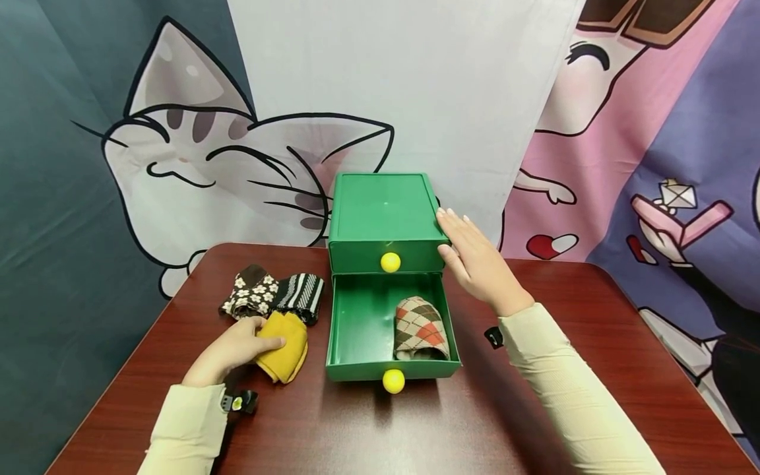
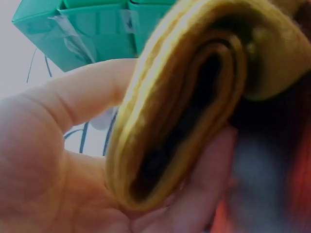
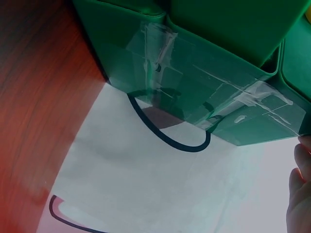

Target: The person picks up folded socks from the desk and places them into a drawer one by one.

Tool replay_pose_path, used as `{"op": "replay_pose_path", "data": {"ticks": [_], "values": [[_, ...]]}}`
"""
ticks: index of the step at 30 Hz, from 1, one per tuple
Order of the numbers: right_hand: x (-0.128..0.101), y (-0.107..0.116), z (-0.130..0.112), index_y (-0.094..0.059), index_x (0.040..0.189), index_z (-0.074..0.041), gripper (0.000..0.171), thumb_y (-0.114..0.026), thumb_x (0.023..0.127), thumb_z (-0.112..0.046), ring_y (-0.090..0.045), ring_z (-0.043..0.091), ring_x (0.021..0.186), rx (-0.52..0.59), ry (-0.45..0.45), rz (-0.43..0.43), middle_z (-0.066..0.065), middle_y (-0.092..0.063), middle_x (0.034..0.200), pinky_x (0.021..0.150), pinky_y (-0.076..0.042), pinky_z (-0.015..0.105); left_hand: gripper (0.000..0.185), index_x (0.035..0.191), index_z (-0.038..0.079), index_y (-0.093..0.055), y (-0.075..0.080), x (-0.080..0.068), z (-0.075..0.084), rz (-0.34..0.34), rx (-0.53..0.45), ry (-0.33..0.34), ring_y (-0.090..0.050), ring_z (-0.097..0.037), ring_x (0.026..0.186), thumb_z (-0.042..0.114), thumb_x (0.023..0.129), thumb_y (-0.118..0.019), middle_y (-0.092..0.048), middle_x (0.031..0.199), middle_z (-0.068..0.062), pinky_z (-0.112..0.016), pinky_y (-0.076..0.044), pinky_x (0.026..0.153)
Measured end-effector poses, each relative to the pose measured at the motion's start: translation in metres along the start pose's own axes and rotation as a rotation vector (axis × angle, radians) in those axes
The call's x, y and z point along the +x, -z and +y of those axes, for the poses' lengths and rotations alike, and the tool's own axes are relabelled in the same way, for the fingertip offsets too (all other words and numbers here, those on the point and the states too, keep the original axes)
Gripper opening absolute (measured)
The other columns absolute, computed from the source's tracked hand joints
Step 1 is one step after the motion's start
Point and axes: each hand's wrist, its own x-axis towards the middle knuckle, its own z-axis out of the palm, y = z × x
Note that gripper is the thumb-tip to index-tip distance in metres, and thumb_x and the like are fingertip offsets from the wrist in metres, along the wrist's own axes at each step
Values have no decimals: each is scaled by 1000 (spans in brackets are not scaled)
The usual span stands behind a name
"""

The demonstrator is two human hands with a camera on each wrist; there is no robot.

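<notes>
My left hand [image 1: 237,349] grips a rolled yellow sock [image 1: 282,346] between thumb and fingers, left of the green drawer box [image 1: 382,211]. In the left wrist view the roll of the yellow sock [image 2: 129,160] is seen end-on. Straight fingers of my right hand [image 1: 477,264] rest against the box's upper right side; only fingertips [image 3: 302,165] show in the right wrist view. The lower drawer [image 1: 362,330] is pulled out, with a rolled argyle sock [image 1: 420,328] in its right part. The upper drawer with a yellow knob [image 1: 390,262] is closed.
Behind the yellow sock lie a brown flowered sock [image 1: 252,293] and a black-and-white striped sock [image 1: 301,297]. Everything stands on a reddish-brown table [image 1: 356,435]. A cartoon-print cloth [image 1: 415,86] hangs behind. Clear tape [image 3: 160,53] runs along the box's side.
</notes>
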Motion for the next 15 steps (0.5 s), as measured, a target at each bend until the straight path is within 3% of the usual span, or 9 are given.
{"op": "replay_pose_path", "data": {"ticks": [8,15], "values": [[1,0,-1,-36,156,1,56,-52,106,-19,-31,31,150,3,-6,5,16,-38,160,126,-15,43,38,116,-12,-53,1,-3,15,-10,-162,-46,-65,-17,73,15,94,-69,-71,88,-10,-30,-56,63],[1,-1,0,-36,156,0,56,-50,107,-20,-30,31,150,-2,-2,7,15,-37,160,126,-13,40,49,130,-12,-49,0,-8,29,50,-196,-59,-68,-17,78,16,96,-68,-73,99,-17,-27,-56,69]]}}
